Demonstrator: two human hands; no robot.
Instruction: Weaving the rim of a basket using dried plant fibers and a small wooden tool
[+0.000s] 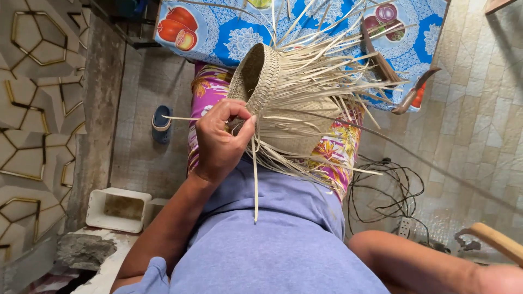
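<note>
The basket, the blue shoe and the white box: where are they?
woven basket [260, 76], head view, on its braided rim.
blue shoe [161, 124], head view, on its upper, on the floor.
white box [117, 209], head view, on its front rim.

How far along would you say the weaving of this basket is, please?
Done: the basket has a woven body and braided rim. In hand: the left hand pinches one straw strip beside the rim. Left: many loose strips stick out unwoven. The right hand is out of view.
</note>
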